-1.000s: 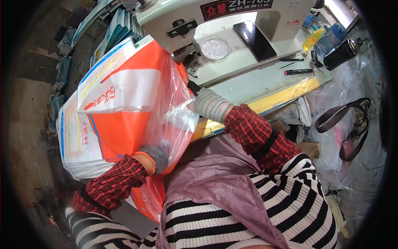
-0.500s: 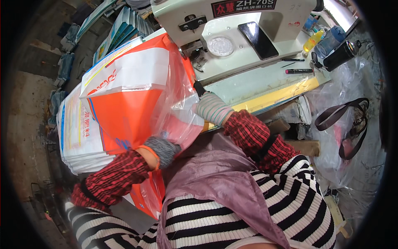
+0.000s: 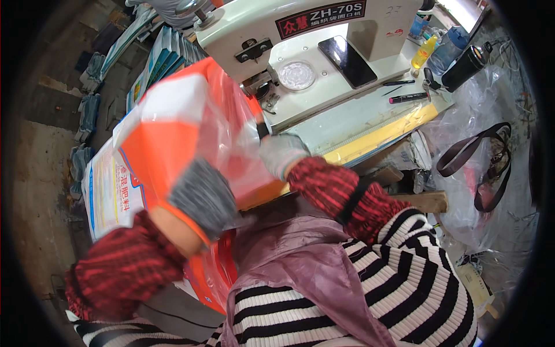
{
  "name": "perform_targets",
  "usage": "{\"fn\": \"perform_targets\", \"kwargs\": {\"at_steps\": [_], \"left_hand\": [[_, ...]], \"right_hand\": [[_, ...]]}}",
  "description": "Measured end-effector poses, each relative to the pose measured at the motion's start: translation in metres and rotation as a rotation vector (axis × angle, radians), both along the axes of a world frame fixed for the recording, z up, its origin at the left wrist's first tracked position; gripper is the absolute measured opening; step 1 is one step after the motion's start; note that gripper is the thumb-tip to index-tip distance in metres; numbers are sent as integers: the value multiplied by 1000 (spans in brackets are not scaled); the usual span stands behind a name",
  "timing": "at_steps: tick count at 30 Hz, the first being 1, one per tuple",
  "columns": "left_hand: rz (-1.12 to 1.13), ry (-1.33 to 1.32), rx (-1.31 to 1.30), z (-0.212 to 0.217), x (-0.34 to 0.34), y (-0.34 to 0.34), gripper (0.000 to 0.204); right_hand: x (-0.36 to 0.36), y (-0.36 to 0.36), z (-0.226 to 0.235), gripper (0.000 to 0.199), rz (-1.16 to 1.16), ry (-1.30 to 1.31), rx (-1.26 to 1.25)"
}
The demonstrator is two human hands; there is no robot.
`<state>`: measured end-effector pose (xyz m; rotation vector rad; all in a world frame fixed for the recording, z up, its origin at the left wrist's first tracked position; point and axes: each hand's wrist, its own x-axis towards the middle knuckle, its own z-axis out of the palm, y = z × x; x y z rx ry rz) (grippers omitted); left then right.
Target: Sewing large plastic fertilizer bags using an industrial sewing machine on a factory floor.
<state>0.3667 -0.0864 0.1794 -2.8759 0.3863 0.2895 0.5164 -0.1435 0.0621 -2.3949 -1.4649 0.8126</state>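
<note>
An orange and white woven bag [image 3: 159,136] with a clear plastic liner [image 3: 228,124] lies in front of the sewing machine [image 3: 306,34], its far edge by the machine's needle area. My left hand [image 3: 202,196], in a grey glove, is over the bag's near part; motion smears its fingers. My right hand [image 3: 282,153], in a pale grey glove, is closed at the bag's right edge beside the machine bed. A short black piece [image 3: 262,129] sticks up by its fingers; whether I hold it cannot be told.
A stack of printed bags [image 3: 110,191] lies under the orange bag. On the machine are a phone [image 3: 347,61] and marker pens [image 3: 408,98]. To the right stand a yellow bottle [image 3: 424,52] and black flask [image 3: 464,68]; a dark strap [image 3: 477,162] lies on clear plastic.
My left hand has risen and moved left over the bag, now blurred. The bag's near part has bulged and shifted. My right hand stays at the bag's edge. The view has shifted a little.
</note>
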Motion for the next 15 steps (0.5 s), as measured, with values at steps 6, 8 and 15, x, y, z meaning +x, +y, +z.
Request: {"fn": "perform_targets", "kwargs": {"at_steps": [6,8,15], "left_hand": [[88,-153,339,-96,10,-86,10],[-85,362,-332,-82,54,-74,12],[-31,-398,817,-36,26,-55,13]], "right_hand": [[33,28,-37,22,149,-41,181],[14,-1,-40,23,104,93,215],[-10,-20,-36,26,-33,109,23]]}}
